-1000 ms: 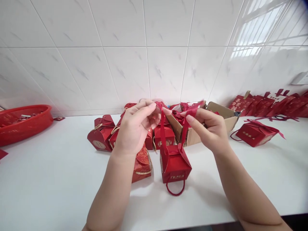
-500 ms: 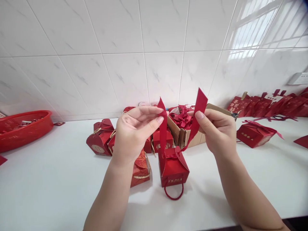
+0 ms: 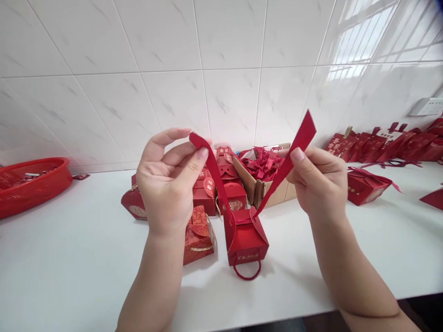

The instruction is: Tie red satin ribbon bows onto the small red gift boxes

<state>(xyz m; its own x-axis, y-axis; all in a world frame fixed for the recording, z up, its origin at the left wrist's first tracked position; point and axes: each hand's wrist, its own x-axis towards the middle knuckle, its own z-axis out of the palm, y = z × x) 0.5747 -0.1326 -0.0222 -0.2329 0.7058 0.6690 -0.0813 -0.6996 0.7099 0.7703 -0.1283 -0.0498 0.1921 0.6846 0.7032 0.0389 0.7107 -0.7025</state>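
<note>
A small red gift box (image 3: 246,237) with a cord handle sits on the white table, a red ribbon (image 3: 216,177) threaded through the holes in its top flaps. My left hand (image 3: 169,180) pinches one end of the ribbon between thumb and fingertips, up and to the left of the box. The other end is pinched in my right hand (image 3: 316,182), with a slanted cut tip sticking up past the thumb. Both ribbon lengths stretch upward from the box in a V. Beside it, partly behind my left wrist, stands an orange-red patterned box (image 3: 199,237) with a gold cord.
A cardboard box (image 3: 277,191) full of red ribbons stands behind. Several red boxes (image 3: 232,196) cluster next to it. A red basin (image 3: 38,191) is at far left. On the right are a ribbon-tied box (image 3: 368,184) and a row of red bags (image 3: 377,143) along the tiled wall.
My hands have moved apart, left hand leftward and right hand slightly rightward, drawing the ribbon ends wider and straighter. The gift box stays on the table.
</note>
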